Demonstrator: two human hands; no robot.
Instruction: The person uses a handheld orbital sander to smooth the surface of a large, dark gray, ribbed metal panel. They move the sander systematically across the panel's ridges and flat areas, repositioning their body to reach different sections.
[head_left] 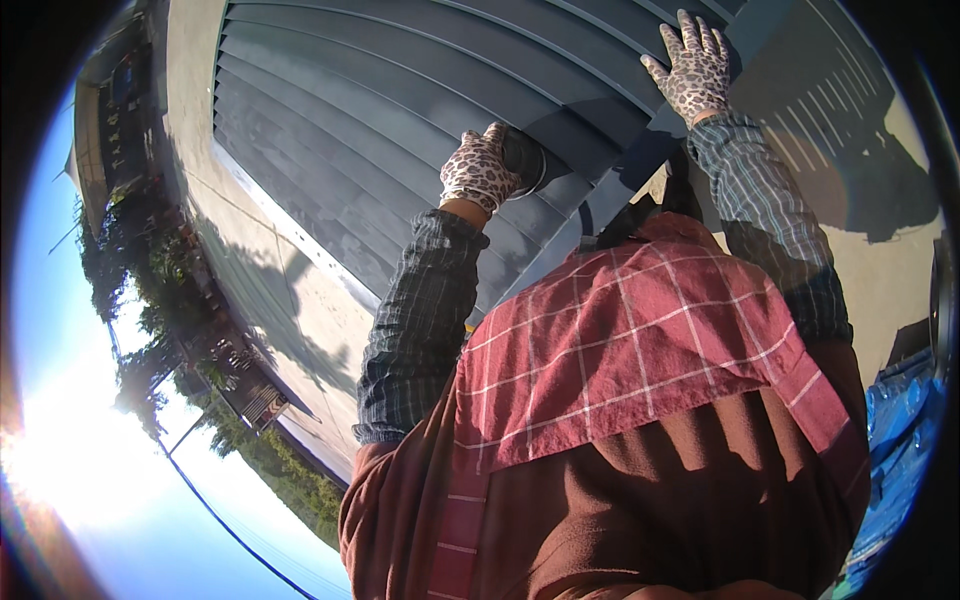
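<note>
A large dark grey slatted metal panel (400,95) stretches out in front of me. My left hand (480,170), in a leopard-print glove, is closed round a dark, rounded object (525,162) on the slats. What that object is I cannot make out; its outline blends with the shadow beside it. Further right, my right hand (695,75), gloved the same way, lies with fingers spread at the panel's frame edge. It grips nothing.
Pale concrete ground (235,190) runs along the panel's left side. At the lower right lies a crumpled blue sheet (905,430). Trees (150,270) and a building stand at the far left, with low bright sun. The panel's slatted shadow (825,110) falls at right.
</note>
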